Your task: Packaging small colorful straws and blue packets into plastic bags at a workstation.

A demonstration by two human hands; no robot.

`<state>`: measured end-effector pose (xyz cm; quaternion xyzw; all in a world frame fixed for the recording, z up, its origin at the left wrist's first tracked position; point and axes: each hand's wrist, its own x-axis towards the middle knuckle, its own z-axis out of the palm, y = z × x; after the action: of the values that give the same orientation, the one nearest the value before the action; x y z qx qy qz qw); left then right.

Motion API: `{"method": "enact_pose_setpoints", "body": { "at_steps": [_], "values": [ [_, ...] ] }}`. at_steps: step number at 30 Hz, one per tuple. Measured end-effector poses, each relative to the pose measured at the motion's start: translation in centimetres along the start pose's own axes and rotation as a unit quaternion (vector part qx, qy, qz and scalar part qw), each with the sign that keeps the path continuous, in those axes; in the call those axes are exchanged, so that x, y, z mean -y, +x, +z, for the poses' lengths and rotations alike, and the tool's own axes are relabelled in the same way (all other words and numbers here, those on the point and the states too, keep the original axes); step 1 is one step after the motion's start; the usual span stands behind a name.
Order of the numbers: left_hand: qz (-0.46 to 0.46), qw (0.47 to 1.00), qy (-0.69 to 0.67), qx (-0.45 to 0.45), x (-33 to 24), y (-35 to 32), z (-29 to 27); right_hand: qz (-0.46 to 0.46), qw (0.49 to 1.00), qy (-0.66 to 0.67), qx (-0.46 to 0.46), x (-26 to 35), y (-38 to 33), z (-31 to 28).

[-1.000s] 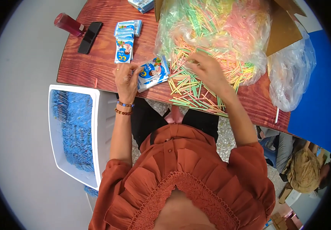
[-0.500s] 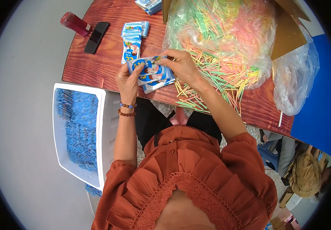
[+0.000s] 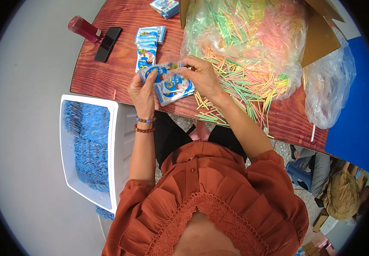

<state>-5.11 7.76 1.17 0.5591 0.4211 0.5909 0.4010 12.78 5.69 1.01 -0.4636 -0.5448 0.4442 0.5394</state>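
A small blue-and-white printed packet (image 3: pixel 162 73) is stretched between my two hands above the table's near edge. My left hand (image 3: pixel 142 91) pinches its left end with thumb and fingers. At the other end, the fingers of my right hand (image 3: pixel 205 77) are closed on the packet's corner. Just beneath lies a stack of similar flat packets (image 3: pixel 175 90), partly covered by the held one. A row of overlapping packets (image 3: pixel 147 53) lies beyond my left hand. To the right of my right hand spreads a pile of thin pink, yellow and green sticks (image 3: pixel 252 83).
A large clear bag (image 3: pixel 252 30) of sticks spills from a cardboard box (image 3: pixel 321 45). A phone (image 3: pixel 108 44) and red bottle (image 3: pixel 83 29) are at the far left. A white bin (image 3: pixel 112 141) of blue packets stands left. Crumpled plastic (image 3: pixel 327 89) lies at right.
The packet between my hands has lifted and tilted, looking narrower now. More of the stack under it shows. Both hands stay nearly in place.
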Motion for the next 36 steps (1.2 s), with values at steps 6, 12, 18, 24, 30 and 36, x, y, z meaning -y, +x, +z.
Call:
{"method": "enact_pose_setpoints", "body": {
  "at_steps": [6, 12, 18, 24, 30, 36],
  "values": [
    [-0.157, 0.97, -0.183, 0.02, -1.7, -1.7, 0.2, 0.059, 0.998, 0.018, 0.024, 1.4, -1.6, -0.8],
    [-0.208, 0.947, -0.243, 0.016, -1.6, -3.6, 1.6, 0.071, 0.994, 0.077, 0.01, 2.3, -3.9, -2.2],
    [-0.281, 0.918, -0.278, 0.025, -1.3, -4.6, 2.6, -0.007, 0.986, 0.16, -0.054, 3.0, -5.6, -4.5],
    [-0.309, 0.888, -0.332, 0.082, -0.9, -5.3, 3.6, -0.133, 0.984, -0.122, -0.002, 3.4, -6.4, -4.8],
    [-0.299, 0.917, -0.258, 0.062, -1.3, -6.2, 3.8, -0.12, 0.985, -0.084, 0.087, 2.6, -7.5, -6.1],
    [-0.299, 0.915, -0.266, 0.052, -1.4, -6.4, 3.9, -0.006, 0.92, -0.39, 0.037, 1.2, -8.8, -15.3]
  ]
}}
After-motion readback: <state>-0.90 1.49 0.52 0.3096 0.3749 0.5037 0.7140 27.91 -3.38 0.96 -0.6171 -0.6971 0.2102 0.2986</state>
